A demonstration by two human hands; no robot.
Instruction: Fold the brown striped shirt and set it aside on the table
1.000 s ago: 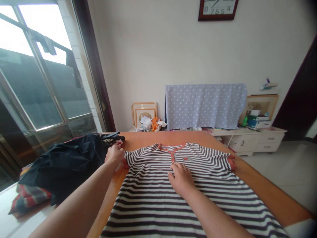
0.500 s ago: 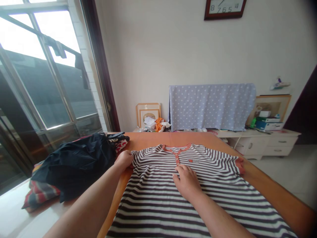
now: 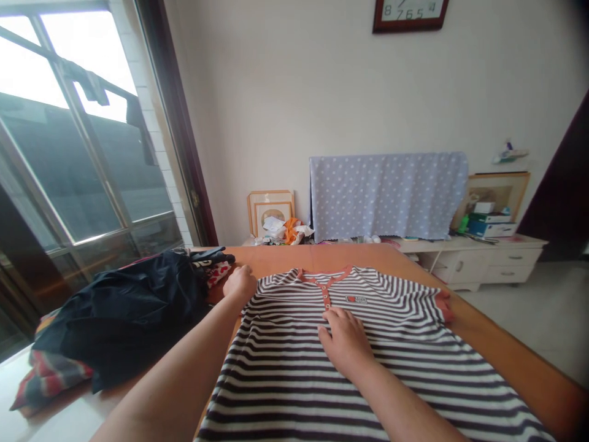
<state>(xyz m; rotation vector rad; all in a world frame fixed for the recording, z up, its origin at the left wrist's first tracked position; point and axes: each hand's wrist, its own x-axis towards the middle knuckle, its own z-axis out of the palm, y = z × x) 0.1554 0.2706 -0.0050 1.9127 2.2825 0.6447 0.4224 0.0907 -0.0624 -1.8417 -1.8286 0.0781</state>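
**Left hand (image 3: pixel 240 283) has come in closer to the striped shirt (image 3: pixel 285 368); right hand (image 3: pixel 346 341) has stayed put**

An orange-brown table (image 3: pixel 386 258) stretches beyond both hands; past it stand a pale wall (image 3: pixel 276 92) and, off to the right of the grip, a low white cabinet (image 3: pixel 488 267).

The shirt lies spread under the right hand, which rests loosely open on the chest, just below the coral buttoned placket (image 3: pixel 326 298). A small patch (image 3: pixel 356 300) sits just beyond that hand. The left hand is curled at the near shoulder edge; its fingertips are hidden, so I cannot tell whether it pinches cloth.

Just left of the left hand, a heap of dark clothing (image 3: pixel 138 307) crowds the table, with plaid cloth (image 3: pixel 53 380) beneath. Both forearms cover part of the view. A dotted cover (image 3: pixel 386 196) hangs well beyond the right hand.
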